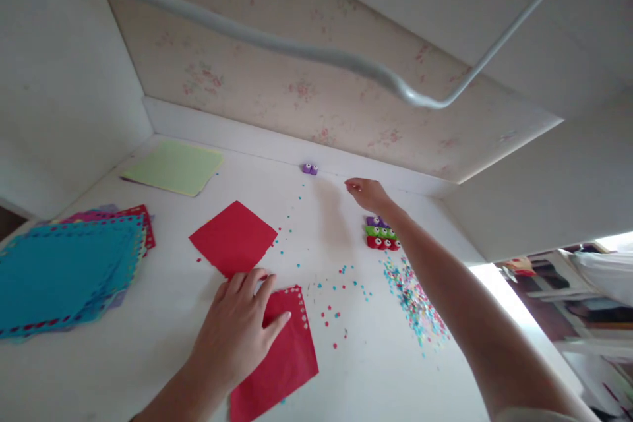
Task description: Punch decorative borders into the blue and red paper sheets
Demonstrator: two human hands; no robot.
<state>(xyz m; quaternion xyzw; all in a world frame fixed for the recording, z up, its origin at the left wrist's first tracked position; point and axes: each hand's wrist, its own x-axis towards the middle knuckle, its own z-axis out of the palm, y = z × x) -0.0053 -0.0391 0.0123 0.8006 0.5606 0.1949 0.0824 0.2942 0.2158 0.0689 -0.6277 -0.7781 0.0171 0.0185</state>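
My left hand (236,330) lies flat with fingers spread on a red paper sheet (284,359) whose edge has punched holes. A second red sheet (232,237) lies just beyond it. My right hand (366,193) reaches far across the white table (148,343), fingers loosely curled, near the back edge. It is between a small purple punch (310,169) by the wall and a row of purple, green and red punches (380,232). I cannot make out anything held in it.
A stack of punched blue and pink sheets (64,270) sits at the left. A light green sheet (173,167) lies at the back left. Paper confetti (415,303) is scattered at the right and middle. A white cable (297,49) hangs overhead.
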